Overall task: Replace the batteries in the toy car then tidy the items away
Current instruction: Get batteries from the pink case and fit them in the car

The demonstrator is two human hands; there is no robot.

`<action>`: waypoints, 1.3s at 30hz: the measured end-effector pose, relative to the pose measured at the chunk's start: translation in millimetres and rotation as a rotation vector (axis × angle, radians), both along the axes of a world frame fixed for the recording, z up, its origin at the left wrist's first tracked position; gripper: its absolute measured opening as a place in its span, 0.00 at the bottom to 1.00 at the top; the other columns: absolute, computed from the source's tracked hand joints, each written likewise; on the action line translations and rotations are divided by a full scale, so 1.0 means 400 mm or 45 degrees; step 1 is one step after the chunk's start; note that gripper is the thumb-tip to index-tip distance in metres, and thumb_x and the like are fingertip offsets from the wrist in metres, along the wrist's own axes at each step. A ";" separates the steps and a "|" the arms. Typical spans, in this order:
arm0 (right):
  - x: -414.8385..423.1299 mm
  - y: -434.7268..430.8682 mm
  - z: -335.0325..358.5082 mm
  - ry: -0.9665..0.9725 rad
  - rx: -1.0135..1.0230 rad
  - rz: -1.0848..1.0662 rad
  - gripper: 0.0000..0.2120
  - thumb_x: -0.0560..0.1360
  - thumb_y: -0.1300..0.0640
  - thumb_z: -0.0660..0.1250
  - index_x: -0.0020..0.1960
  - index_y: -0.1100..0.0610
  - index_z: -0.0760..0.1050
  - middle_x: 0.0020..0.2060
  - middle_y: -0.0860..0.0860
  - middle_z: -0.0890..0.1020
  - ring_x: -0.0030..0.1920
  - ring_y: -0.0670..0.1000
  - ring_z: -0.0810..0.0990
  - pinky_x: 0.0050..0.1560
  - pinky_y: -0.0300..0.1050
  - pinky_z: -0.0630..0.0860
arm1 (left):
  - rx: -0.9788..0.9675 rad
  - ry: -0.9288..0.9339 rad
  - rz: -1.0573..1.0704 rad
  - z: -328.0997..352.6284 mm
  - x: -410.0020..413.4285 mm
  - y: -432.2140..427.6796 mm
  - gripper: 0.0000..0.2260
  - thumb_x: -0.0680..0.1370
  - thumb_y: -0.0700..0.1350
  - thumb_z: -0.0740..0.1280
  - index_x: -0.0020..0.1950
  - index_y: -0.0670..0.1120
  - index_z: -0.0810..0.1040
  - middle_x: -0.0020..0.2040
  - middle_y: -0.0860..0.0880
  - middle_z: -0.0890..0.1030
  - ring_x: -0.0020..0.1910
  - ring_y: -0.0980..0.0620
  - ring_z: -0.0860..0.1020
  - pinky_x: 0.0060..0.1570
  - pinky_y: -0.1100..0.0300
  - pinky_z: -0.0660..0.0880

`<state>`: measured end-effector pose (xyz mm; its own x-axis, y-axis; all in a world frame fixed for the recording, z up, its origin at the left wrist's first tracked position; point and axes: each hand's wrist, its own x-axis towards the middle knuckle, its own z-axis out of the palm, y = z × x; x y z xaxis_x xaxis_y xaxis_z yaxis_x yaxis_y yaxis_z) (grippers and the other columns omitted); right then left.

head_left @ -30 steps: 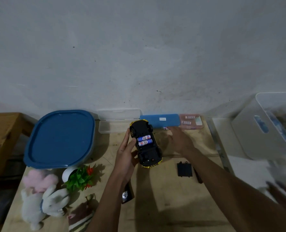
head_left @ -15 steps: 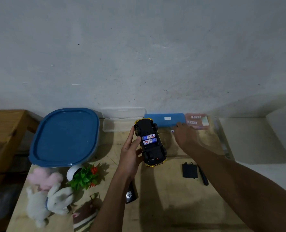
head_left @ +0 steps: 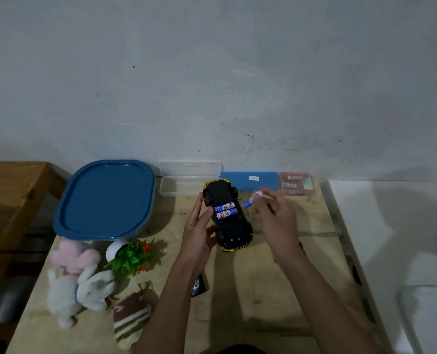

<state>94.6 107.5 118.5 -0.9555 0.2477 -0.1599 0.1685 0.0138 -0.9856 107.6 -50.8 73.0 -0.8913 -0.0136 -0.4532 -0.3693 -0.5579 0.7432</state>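
The toy car point(head_left: 231, 231), black underneath with a yellow body, lies upside down in mid-table. Its battery bay is uncovered and two blue-and-white batteries point(head_left: 226, 210) sit side by side in it. My left hand point(head_left: 199, 229) grips the car's left side, thumb near the bay. My right hand point(head_left: 276, 218) hovers just right of the car and pinches a third blue battery point(head_left: 250, 201) between thumb and fingers. The black bay cover and a dark tool are mostly hidden behind my right wrist.
A blue-lidded tub point(head_left: 107, 200) stands at the back left. A clear case point(head_left: 184, 185), a blue case point(head_left: 253, 180) and a pink pack point(head_left: 296, 182) line the wall. Plush toys point(head_left: 76, 282), a small potted plant point(head_left: 130, 256) and a dark card point(head_left: 199, 287) lie front left.
My right hand has come back from the cases at the wall toward the car, now pinching a battery. The camera view has shifted left, so the white bin at the right is gone.
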 end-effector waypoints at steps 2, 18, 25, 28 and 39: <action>0.043 -0.037 0.008 0.046 0.057 0.019 0.07 0.77 0.53 0.69 0.54 0.52 0.78 0.46 0.45 0.85 0.44 0.40 0.83 0.40 0.33 0.77 | -0.011 0.002 0.011 0.012 0.014 0.009 0.22 0.81 0.44 0.66 0.69 0.67 0.72 0.67 0.45 0.80 0.52 0.42 0.80 0.39 0.53 0.79; 0.135 -0.054 -0.062 0.275 0.717 0.064 0.14 0.77 0.45 0.67 0.57 0.51 0.81 0.50 0.44 0.77 0.50 0.45 0.78 0.44 0.42 0.79 | -0.022 0.133 0.093 0.076 0.102 0.032 0.22 0.83 0.45 0.63 0.74 0.64 0.68 0.61 0.46 0.83 0.59 0.37 0.81 0.55 0.40 0.77; 0.153 -0.052 -0.057 0.392 1.195 0.198 0.16 0.79 0.44 0.61 0.58 0.50 0.80 0.54 0.49 0.75 0.51 0.47 0.75 0.39 0.39 0.76 | -0.105 0.159 0.072 0.084 0.106 0.030 0.22 0.83 0.43 0.63 0.73 0.64 0.68 0.57 0.46 0.85 0.54 0.39 0.83 0.47 0.45 0.80; 0.147 -0.042 -0.046 0.365 1.247 0.233 0.16 0.79 0.44 0.60 0.57 0.51 0.80 0.54 0.49 0.74 0.51 0.47 0.74 0.38 0.39 0.75 | -0.105 0.148 0.072 0.083 0.104 0.041 0.22 0.83 0.42 0.63 0.70 0.65 0.70 0.57 0.45 0.85 0.53 0.38 0.83 0.50 0.42 0.79; 0.158 0.150 -0.157 0.109 0.880 0.048 0.12 0.80 0.52 0.63 0.61 0.50 0.78 0.55 0.46 0.78 0.46 0.40 0.76 0.44 0.34 0.72 | -0.131 0.111 0.040 0.063 0.100 0.016 0.24 0.82 0.41 0.64 0.74 0.61 0.69 0.57 0.45 0.85 0.49 0.40 0.84 0.37 0.51 0.81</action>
